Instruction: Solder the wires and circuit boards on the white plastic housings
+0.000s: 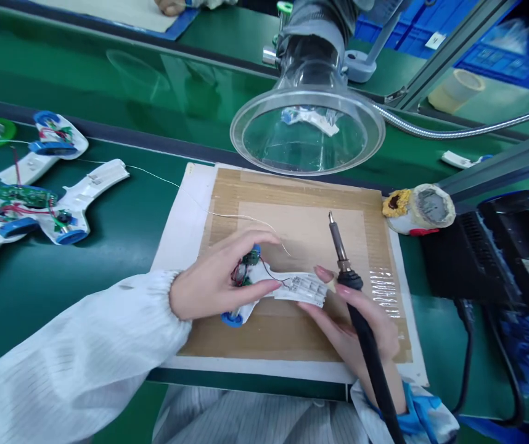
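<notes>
Bright even light, faint soft shadows, pale reflections on far green partition (190, 80), white glints on clear strips (385, 293) at right, far right corner dark

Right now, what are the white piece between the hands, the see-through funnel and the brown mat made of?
The white piece is probably hard, smooth plastic, with neat molded ribs. The see-through funnel: glossy, likely clear plastic, maybe glass; green shows through. The brown mat seems cardboard, tan, with shiny tape-like strips.

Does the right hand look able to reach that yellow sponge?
Probably yes: nothing visible stands between the right hand and the yellow sponge, though that hand holds a soldering iron and seems to touch the white piece.
</notes>
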Tool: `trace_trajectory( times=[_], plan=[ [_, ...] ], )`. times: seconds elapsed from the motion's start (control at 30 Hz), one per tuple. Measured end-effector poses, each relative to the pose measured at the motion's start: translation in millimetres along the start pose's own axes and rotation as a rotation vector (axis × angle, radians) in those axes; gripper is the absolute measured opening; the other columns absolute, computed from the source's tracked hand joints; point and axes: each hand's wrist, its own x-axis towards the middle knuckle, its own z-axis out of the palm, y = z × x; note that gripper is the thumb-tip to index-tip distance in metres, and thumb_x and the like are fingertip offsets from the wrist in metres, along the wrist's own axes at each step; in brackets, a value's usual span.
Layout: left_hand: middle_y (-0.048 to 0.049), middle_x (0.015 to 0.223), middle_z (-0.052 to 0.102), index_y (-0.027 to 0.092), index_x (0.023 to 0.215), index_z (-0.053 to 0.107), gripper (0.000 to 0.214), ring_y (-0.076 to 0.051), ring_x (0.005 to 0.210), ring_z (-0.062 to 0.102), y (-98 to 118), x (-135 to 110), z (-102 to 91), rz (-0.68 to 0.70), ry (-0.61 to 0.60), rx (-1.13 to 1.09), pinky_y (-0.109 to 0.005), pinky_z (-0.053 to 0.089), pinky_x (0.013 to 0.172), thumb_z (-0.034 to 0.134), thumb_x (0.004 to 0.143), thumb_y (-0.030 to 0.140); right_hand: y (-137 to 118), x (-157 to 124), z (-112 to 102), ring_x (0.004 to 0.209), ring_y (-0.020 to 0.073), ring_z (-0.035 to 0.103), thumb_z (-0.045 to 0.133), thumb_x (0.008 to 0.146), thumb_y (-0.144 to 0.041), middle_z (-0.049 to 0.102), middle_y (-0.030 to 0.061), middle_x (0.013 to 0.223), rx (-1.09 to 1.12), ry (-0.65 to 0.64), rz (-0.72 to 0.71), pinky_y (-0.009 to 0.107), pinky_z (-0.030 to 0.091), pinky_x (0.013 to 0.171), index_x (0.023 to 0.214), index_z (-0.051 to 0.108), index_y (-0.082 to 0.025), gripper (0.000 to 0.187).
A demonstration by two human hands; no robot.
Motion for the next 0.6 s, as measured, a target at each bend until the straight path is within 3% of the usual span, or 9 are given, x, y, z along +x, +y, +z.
trace_trajectory(
  times=[0.1,0.13,0.17,0.23,0.3,0.33,0.43,0.53,0.6],
  plan=[
    [-0.0017,0.09,0.08,0.02,0.104,0.076,0.034,-0.016,0.075,0.074,-9.5,7.4,-55.6,-0.203,-0.301,-0.041,-0.026,0.06,0.067,0.072,0.109,0.054,-5.2,4.8,3.4,0.12,0.0296,0.087,0.091,0.095,-0.015,0.085,0.0096,0.139,0.082,-0.033,-0.01,0.039,0.078,0.098,0.159,0.058,-0.029,0.074],
    [-0.0009,0.085,0.079,0.02,0.098,0.077,0.047,-0.015,0.069,0.07,-12.4,10.3,-80.3,-0.292,-0.312,0.017,-0.025,0.057,0.062,0.071,0.106,0.066,-6.4,6.4,4.4,0.123,0.0306,0.086,0.09,0.095,-0.015,0.085,0.0098,0.139,0.103,-0.046,0.003,0.041,0.077,0.1,0.159,0.058,-0.029,0.073],
    [-0.0008,0.085,0.078,0.019,0.098,0.078,0.059,-0.013,0.066,0.067,-14.6,13.0,-106.6,-0.384,-0.25,0.114,-0.025,0.055,0.059,0.071,0.101,0.077,-7.2,7.5,5.2,0.125,0.031,0.085,0.09,0.095,-0.015,0.085,0.0096,0.14,0.11,-0.061,0.016,0.042,0.077,0.102,0.159,0.059,-0.029,0.073],
    [-0.0009,0.091,0.075,0.017,0.106,0.078,0.077,-0.011,0.065,0.063,-16.6,15.5,-157.9,-0.551,0.094,0.364,-0.026,0.057,0.061,0.066,0.095,0.092,-7.5,8.3,6.3,0.124,0.0302,0.085,0.089,0.096,-0.016,0.085,0.0092,0.138,0.096,-0.067,0.038,0.041,0.076,0.102,0.158,0.06,-0.029,0.069],
    [-0.0048,0.111,0.072,0.016,0.124,0.072,0.076,-0.017,0.083,0.072,-18.2,12.1,-197.2,-0.601,0.383,0.528,-0.035,0.064,0.078,0.057,0.104,0.087,-6.6,7.8,7.4,0.122,0.0286,0.086,0.086,0.099,-0.018,0.087,0.0085,0.136,0.08,-0.078,0.028,0.038,0.076,0.102,0.157,0.062,-0.028,0.063],
    [-0.0065,0.118,0.07,0.016,0.13,0.068,0.073,-0.021,0.093,0.074,-20.3,7.9,-209.9,-0.598,0.463,0.611,-0.041,0.065,0.087,0.056,0.106,0.084,-6.1,7.4,8.0,0.121,0.0279,0.086,0.085,0.1,-0.019,0.087,0.0081,0.134,0.079,-0.077,0.017,0.036,0.076,0.101,0.155,0.063,-0.027,0.06],
    [-0.0071,0.106,0.071,0.015,0.121,0.069,0.078,-0.025,0.094,0.072,-34.9,-12.4,-221.6,-0.62,0.415,0.842,-0.048,0.063,0.098,0.068,0.096,0.088,-4.9,6.6,9.3,0.119,0.0262,0.087,0.083,0.102,-0.021,0.087,0.0078,0.134,0.079,-0.064,0.0,0.033,0.074,0.102,0.153,0.065,-0.025,0.054],
    [-0.0021,0.079,0.067,0.014,0.104,0.075,0.085,-0.022,0.076,0.068,-48.5,-32.6,-211.6,-0.665,0.267,0.891,-0.041,0.063,0.089,0.068,0.087,0.097,-4.3,5.6,9.2,0.121,0.0261,0.086,0.085,0.1,-0.021,0.087,0.0084,0.135,0.072,-0.067,0.0,0.033,0.074,0.103,0.151,0.065,-0.024,0.055],
    [-0.0013,0.081,0.069,0.015,0.109,0.079,0.087,-0.02,0.075,0.069,-43.9,-38.0,-198.9,-0.62,0.236,0.849,-0.034,0.063,0.087,0.061,0.09,0.098,-4.4,4.1,8.8,0.122,0.0258,0.086,0.086,0.099,-0.018,0.087,0.0082,0.135,0.077,-0.05,0.0,0.033,0.074,0.104,0.15,0.066,-0.024,0.055]
  ],
)
